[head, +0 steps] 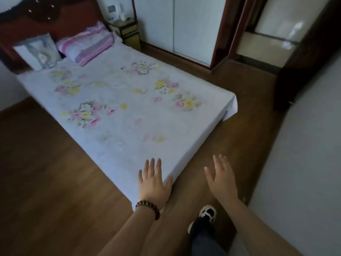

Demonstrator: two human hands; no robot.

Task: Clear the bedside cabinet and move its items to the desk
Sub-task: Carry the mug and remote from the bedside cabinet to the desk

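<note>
Bedroom, bedside cabinet point(127, 30) upright at far bed point(118, 100) head, left hand point(154, 183) and right hand point(222, 179) grips spread, empty.

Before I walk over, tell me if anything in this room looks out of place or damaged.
Nothing stands out. The bed is smoothly made, both pillows sit at the headboard, and the bedside cabinet holds a few upright items, too blurred to identify. Both hands are empty.

The bedside cabinet point(129, 31) stands right of the bed point(118, 100), beside the pillow point(86, 47), with small items point(118, 12) on top; a wardrobe point(184, 28) stands further right.
</note>
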